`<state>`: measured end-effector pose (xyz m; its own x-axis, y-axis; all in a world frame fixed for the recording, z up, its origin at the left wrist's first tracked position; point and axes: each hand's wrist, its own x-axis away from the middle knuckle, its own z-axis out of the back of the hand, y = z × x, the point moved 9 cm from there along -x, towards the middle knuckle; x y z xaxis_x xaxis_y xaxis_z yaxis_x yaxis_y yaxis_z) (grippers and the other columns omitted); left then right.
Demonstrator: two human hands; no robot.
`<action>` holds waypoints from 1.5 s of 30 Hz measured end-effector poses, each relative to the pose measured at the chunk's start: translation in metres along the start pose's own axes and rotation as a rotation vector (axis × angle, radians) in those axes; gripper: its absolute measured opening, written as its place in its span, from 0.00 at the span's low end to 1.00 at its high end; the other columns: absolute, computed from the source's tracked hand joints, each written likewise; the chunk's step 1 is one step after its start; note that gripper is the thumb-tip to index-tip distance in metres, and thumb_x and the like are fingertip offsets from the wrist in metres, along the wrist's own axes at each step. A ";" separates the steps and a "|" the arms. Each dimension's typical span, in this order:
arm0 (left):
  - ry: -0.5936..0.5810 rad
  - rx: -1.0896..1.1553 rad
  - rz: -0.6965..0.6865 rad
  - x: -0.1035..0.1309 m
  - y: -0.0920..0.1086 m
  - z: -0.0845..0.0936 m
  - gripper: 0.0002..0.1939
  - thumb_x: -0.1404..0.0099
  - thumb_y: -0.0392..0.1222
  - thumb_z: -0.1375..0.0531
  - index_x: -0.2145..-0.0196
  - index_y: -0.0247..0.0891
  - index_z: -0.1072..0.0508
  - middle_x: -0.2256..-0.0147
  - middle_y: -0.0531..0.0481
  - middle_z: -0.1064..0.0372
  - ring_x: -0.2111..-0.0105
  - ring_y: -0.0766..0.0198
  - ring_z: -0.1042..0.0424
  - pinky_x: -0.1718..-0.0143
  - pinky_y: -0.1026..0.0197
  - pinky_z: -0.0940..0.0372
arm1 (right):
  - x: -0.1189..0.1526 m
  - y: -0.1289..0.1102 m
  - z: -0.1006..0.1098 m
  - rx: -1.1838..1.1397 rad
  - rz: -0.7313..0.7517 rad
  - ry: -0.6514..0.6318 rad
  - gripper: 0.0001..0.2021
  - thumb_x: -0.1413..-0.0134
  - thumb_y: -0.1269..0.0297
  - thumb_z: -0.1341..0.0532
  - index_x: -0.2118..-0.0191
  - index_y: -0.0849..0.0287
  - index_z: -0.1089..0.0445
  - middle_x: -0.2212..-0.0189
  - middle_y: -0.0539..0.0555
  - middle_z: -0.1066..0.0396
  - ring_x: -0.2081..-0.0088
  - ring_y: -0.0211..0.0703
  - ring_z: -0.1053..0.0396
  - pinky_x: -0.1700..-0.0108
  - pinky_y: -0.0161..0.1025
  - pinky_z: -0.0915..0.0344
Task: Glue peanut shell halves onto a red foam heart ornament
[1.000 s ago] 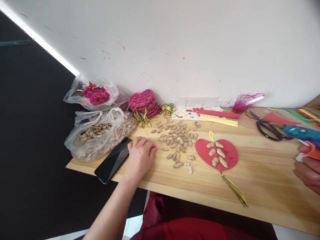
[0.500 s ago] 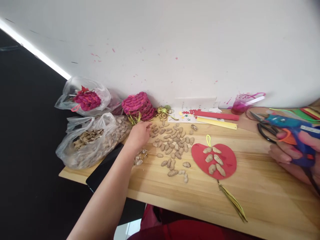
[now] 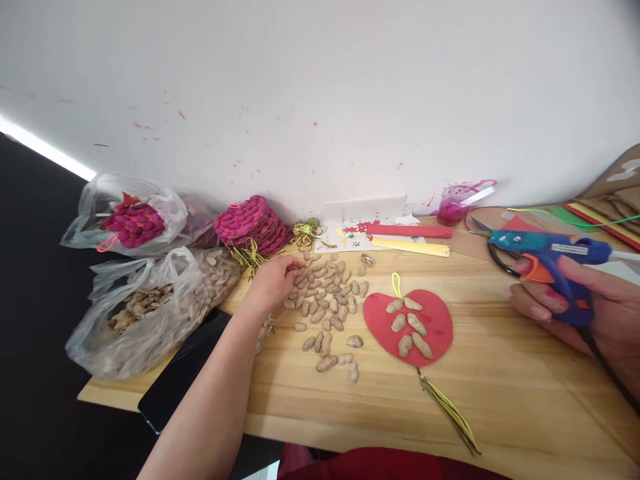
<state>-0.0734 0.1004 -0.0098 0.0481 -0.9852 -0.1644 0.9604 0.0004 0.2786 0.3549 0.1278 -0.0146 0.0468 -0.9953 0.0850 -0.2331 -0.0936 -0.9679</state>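
My left hand (image 3: 274,283) is at the back left edge of a spread of loose peanuts (image 3: 330,287). Its fingers are bent down and drawn together; whatever sits between the tips is hidden. My right hand (image 3: 585,300) grips a blue glue gun (image 3: 570,250) with an orange trigger, held up at the right with its nozzle pointing left. Between the hands lies a red heart-shaped piece (image 3: 435,320) with several peanuts in two columns. It has a yellow loop (image 3: 397,285) on top and a green-yellow tassel (image 3: 450,410) below.
Left are plastic bags of peanuts (image 3: 205,280) and shells (image 3: 143,310), a dark phone-like slab (image 3: 185,370), and stacked magenta pieces (image 3: 253,223). Along the wall lie cord (image 3: 306,233), a red strip (image 3: 410,231), a yellow strip (image 3: 413,247) and a pink-stained cup (image 3: 455,203).
The view has shifted, so the table's things sit further left. My left hand has stayed by the peanuts, its fingers bent lower. The glue gun is still in my right hand.
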 end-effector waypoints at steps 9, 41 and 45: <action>0.061 0.052 -0.194 -0.007 0.017 -0.011 0.27 0.41 0.24 0.50 0.50 0.37 0.22 0.51 0.43 0.25 0.50 0.56 0.29 0.44 0.52 0.34 | -0.006 0.009 0.007 -0.059 -0.048 0.008 0.11 0.49 0.58 0.36 0.76 0.54 0.32 0.85 0.50 0.45 0.84 0.37 0.51 0.81 0.40 0.49; 0.206 0.208 0.177 0.040 0.006 0.069 0.19 0.39 0.58 0.38 0.75 0.40 0.25 0.82 0.56 0.36 0.82 0.67 0.41 0.78 0.63 0.46 | -0.006 0.010 0.004 -0.061 -0.012 -0.101 0.10 0.46 0.59 0.40 0.69 0.57 0.25 0.83 0.51 0.46 0.81 0.37 0.53 0.80 0.39 0.50; 0.026 0.096 0.201 0.068 -0.009 0.068 0.22 0.42 0.62 0.38 0.63 0.41 0.22 0.72 0.52 0.27 0.75 0.62 0.33 0.73 0.61 0.41 | -0.004 0.009 0.006 -0.080 -0.014 -0.101 0.09 0.47 0.59 0.39 0.69 0.58 0.25 0.77 0.52 0.40 0.80 0.35 0.53 0.80 0.38 0.48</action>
<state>-0.0977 0.0221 0.0404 0.2437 -0.9624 -0.1203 0.9003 0.1783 0.3971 0.3581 0.1311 -0.0248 0.1471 -0.9866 0.0702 -0.3082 -0.1132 -0.9446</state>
